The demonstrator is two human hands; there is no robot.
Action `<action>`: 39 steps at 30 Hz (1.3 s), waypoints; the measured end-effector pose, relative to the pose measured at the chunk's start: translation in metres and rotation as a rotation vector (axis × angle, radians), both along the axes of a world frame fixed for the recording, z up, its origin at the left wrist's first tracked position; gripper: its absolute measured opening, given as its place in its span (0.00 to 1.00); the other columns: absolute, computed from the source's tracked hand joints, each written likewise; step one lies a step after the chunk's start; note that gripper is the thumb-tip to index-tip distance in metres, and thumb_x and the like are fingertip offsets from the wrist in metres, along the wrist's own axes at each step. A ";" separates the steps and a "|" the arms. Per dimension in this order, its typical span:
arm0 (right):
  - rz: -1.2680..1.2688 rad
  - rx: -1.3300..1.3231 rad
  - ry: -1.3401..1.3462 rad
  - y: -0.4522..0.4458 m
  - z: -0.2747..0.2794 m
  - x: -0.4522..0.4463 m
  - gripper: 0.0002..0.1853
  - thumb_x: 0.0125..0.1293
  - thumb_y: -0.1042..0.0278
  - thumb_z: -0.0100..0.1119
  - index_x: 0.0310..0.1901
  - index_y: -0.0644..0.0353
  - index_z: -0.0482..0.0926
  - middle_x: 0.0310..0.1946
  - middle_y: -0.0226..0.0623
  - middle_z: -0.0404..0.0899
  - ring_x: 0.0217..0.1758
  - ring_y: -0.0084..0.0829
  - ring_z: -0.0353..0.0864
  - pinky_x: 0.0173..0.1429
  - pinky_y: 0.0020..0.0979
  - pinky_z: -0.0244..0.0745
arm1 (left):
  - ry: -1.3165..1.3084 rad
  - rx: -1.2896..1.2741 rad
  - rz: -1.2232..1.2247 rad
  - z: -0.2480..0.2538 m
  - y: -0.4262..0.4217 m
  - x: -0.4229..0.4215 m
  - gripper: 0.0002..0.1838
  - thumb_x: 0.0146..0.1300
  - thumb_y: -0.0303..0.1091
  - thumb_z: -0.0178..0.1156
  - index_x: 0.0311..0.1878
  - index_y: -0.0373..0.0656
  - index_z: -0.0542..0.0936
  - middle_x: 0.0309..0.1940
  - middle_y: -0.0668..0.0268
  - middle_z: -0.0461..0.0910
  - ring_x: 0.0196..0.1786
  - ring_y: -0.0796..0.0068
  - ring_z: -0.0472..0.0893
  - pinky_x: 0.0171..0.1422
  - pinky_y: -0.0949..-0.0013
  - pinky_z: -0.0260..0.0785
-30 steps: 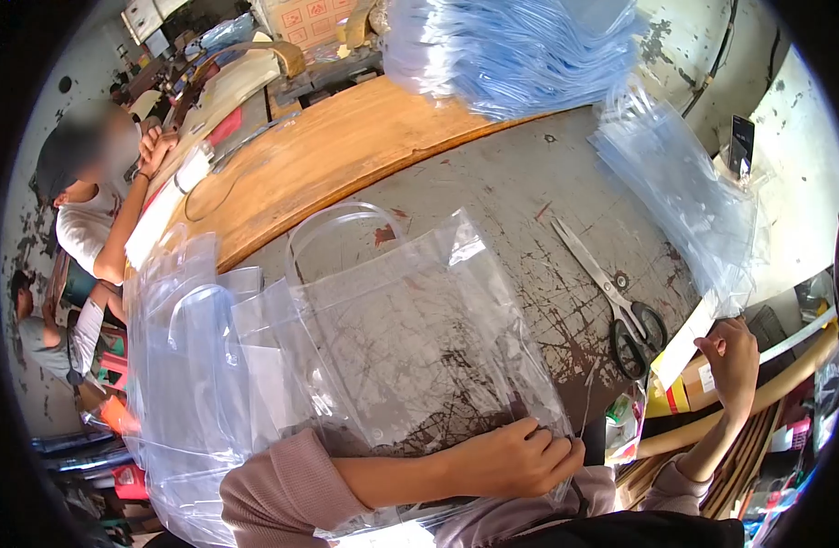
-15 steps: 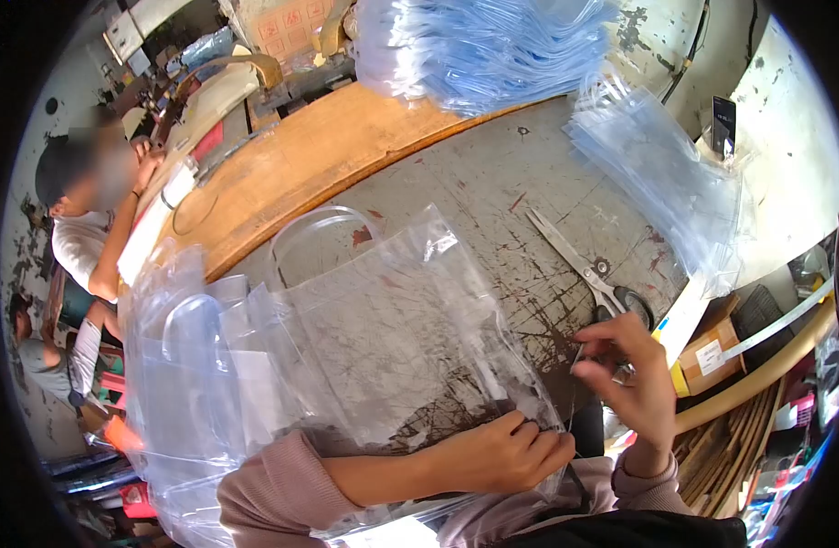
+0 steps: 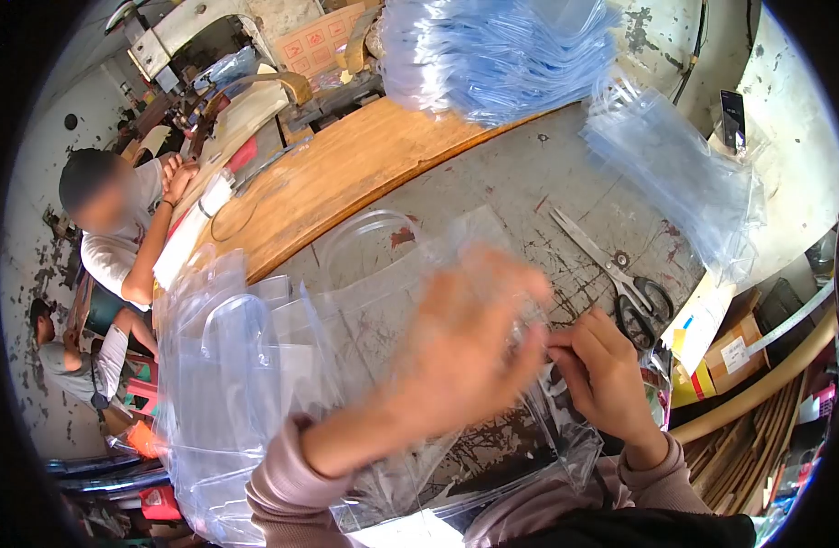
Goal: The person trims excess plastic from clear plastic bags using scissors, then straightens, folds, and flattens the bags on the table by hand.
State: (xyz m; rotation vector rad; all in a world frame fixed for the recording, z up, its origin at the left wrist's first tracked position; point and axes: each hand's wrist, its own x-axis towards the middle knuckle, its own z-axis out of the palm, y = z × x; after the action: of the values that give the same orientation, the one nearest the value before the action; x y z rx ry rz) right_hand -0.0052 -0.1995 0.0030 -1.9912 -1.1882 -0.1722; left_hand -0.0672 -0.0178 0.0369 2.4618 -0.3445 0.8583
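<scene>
A clear plastic bag (image 3: 360,315) with a looped handle lies in front of me on the scratched grey table (image 3: 492,192). Over its middle, my left hand (image 3: 479,329) is raised and smeared by motion, so its fingers do not read clearly. My right hand (image 3: 606,374) is closed in a pinch at the bag's right side, thumb and forefinger on the clear plastic. Just beyond that hand lie black-handled scissors (image 3: 617,274), blades partly apart, pointing away to the left. More clear bags (image 3: 232,365) with handles are stacked to my left.
A tall pile of bluish plastic sheets (image 3: 501,64) rests at the back, beside an orange wooden board (image 3: 374,151). Flat clear bags (image 3: 666,173) and a phone (image 3: 733,123) are at right. A cardboard box (image 3: 744,342) stands below. Two people sit at left, one in a white shirt (image 3: 118,260).
My left hand has risen from the bag's near right corner, moving up and leftward across it. My right hand has moved slightly left and its fingers have closed on the plastic.
</scene>
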 end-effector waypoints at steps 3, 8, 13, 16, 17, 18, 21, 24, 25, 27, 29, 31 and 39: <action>0.116 0.044 -0.013 -0.008 0.012 -0.005 0.10 0.50 0.85 0.61 0.35 0.65 0.77 0.28 0.39 0.72 0.29 0.42 0.70 0.31 0.36 0.67 | 0.095 -0.051 0.053 0.023 0.051 0.015 0.27 0.46 0.24 0.69 0.52 0.41 0.73 0.46 0.62 0.76 0.50 0.62 0.78 0.59 0.59 0.69; 0.314 0.142 0.101 -0.025 0.028 -0.002 0.10 0.51 0.82 0.63 0.37 0.65 0.77 0.27 0.38 0.71 0.28 0.38 0.68 0.30 0.34 0.66 | 0.519 -0.082 -0.190 0.040 0.113 -0.006 0.23 0.49 0.30 0.72 0.49 0.42 0.76 0.45 0.61 0.79 0.46 0.70 0.77 0.51 0.67 0.68; -0.115 0.080 0.064 -0.046 0.023 0.013 0.14 0.56 0.78 0.60 0.45 0.64 0.75 0.39 0.43 0.73 0.43 0.44 0.70 0.47 0.39 0.68 | 0.110 -0.161 0.294 0.083 0.138 -0.058 0.08 0.62 0.31 0.60 0.42 0.38 0.76 0.33 0.71 0.75 0.38 0.81 0.73 0.45 0.74 0.65; -0.456 -0.023 -0.045 -0.057 0.002 0.036 0.15 0.56 0.77 0.60 0.46 0.64 0.74 0.42 0.43 0.71 0.47 0.45 0.70 0.50 0.39 0.67 | -0.382 0.098 0.776 0.132 0.154 -0.100 0.12 0.68 0.36 0.53 0.44 0.36 0.77 0.35 0.71 0.74 0.38 0.82 0.70 0.45 0.76 0.63; -0.454 -0.016 -0.041 -0.061 -0.002 0.042 0.15 0.56 0.77 0.60 0.46 0.64 0.74 0.42 0.43 0.71 0.47 0.45 0.70 0.50 0.39 0.67 | -0.553 0.130 0.902 0.145 0.175 -0.130 0.13 0.69 0.37 0.53 0.47 0.38 0.79 0.40 0.69 0.77 0.41 0.79 0.73 0.49 0.76 0.64; -0.466 -0.063 -0.085 -0.065 -0.007 0.046 0.15 0.55 0.77 0.60 0.47 0.63 0.74 0.43 0.44 0.71 0.48 0.45 0.69 0.50 0.40 0.68 | -0.729 0.130 1.000 0.155 0.158 -0.140 0.15 0.69 0.38 0.53 0.51 0.39 0.79 0.44 0.65 0.79 0.47 0.77 0.77 0.53 0.74 0.67; -0.480 -0.132 -0.141 -0.068 -0.021 0.046 0.16 0.55 0.75 0.60 0.47 0.62 0.75 0.44 0.43 0.71 0.48 0.45 0.69 0.50 0.40 0.68 | -1.045 0.163 1.130 0.146 0.118 -0.146 0.13 0.67 0.34 0.58 0.45 0.33 0.79 0.41 0.59 0.81 0.41 0.72 0.81 0.47 0.66 0.78; -0.443 -0.155 -0.161 -0.071 -0.022 0.048 0.17 0.54 0.73 0.61 0.47 0.62 0.75 0.43 0.42 0.72 0.48 0.45 0.70 0.50 0.40 0.68 | -0.893 0.528 0.893 0.081 0.091 -0.152 0.09 0.62 0.28 0.63 0.36 0.30 0.77 0.32 0.62 0.79 0.32 0.76 0.78 0.38 0.75 0.70; -0.439 -0.147 -0.133 -0.071 -0.021 0.049 0.17 0.54 0.72 0.62 0.47 0.62 0.75 0.42 0.41 0.72 0.47 0.44 0.70 0.50 0.40 0.68 | -0.753 0.455 0.956 0.054 0.058 -0.138 0.08 0.61 0.28 0.64 0.34 0.32 0.77 0.29 0.64 0.80 0.29 0.78 0.76 0.36 0.75 0.68; -0.416 -0.177 -0.127 -0.071 -0.018 0.051 0.17 0.54 0.72 0.63 0.46 0.62 0.76 0.41 0.41 0.73 0.47 0.44 0.70 0.50 0.41 0.68 | -0.238 0.378 0.739 0.020 -0.009 -0.120 0.16 0.50 0.39 0.73 0.32 0.38 0.78 0.26 0.67 0.81 0.26 0.74 0.78 0.33 0.75 0.68; -0.400 -0.218 -0.114 -0.071 -0.015 0.050 0.19 0.53 0.69 0.65 0.47 0.62 0.76 0.38 0.41 0.73 0.47 0.45 0.70 0.51 0.42 0.67 | 0.332 0.277 0.525 0.014 -0.060 -0.099 0.19 0.50 0.45 0.71 0.35 0.39 0.80 0.30 0.62 0.82 0.27 0.69 0.81 0.27 0.71 0.73; -0.371 -0.238 -0.131 -0.073 -0.015 0.051 0.19 0.53 0.67 0.65 0.47 0.62 0.76 0.39 0.41 0.73 0.47 0.46 0.70 0.52 0.42 0.67 | 0.827 0.357 0.457 0.005 -0.098 -0.098 0.28 0.50 0.53 0.68 0.50 0.45 0.77 0.45 0.57 0.80 0.46 0.60 0.83 0.40 0.68 0.77; -0.351 -0.239 -0.131 -0.064 -0.009 0.036 0.19 0.53 0.71 0.64 0.47 0.64 0.75 0.45 0.45 0.71 0.50 0.47 0.69 0.55 0.43 0.65 | 0.223 0.468 0.442 -0.012 -0.122 -0.057 0.28 0.53 0.58 0.62 0.49 0.46 0.78 0.59 0.50 0.71 0.63 0.52 0.71 0.63 0.49 0.61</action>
State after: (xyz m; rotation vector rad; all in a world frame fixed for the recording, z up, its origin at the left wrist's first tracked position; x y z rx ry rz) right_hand 0.0308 -0.2632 -0.0055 -2.4238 -0.9647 -0.3563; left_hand -0.1237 -0.1397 0.0247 3.1066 0.1026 0.7159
